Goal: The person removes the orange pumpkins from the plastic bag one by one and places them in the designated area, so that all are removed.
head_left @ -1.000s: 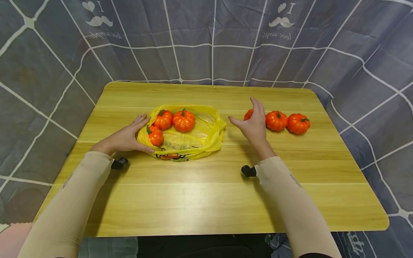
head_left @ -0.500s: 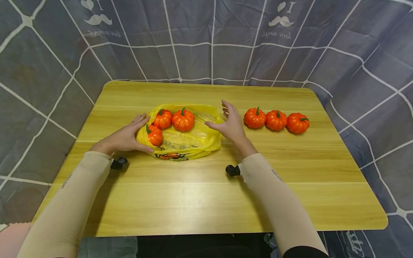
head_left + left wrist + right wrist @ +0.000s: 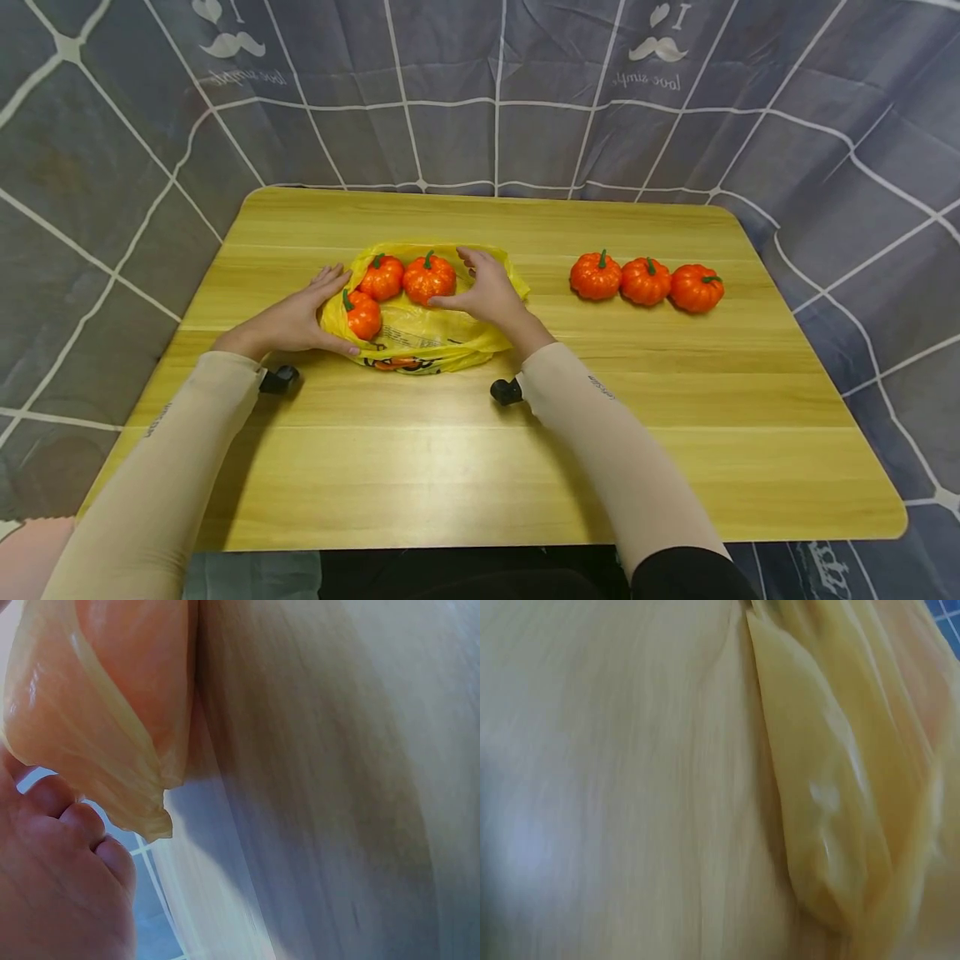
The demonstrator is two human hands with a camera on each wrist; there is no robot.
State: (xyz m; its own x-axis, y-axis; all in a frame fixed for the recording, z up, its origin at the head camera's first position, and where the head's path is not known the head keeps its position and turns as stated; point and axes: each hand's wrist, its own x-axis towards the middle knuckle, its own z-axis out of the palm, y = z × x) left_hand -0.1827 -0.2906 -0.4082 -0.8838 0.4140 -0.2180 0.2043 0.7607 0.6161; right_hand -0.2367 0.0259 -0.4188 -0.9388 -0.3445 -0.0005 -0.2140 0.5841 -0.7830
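Bare table (image 3: 480,467) nearest, plenty of open room there. Left hand (image 3: 296,317) laid flat against bag (image 3: 442,333) left side, fingers straight, thumb along front rim. Right hand (image 3: 487,292) over bag's right side, fingers loosely spread beside a pumpkin (image 3: 429,277), grip unclear. Bag mid-table, three pumpkins inside. Judged thin, soft, slippery, light; best taken at rim. Farther right, pumpkin row (image 3: 647,282), well apart. Back edge clear beyond.
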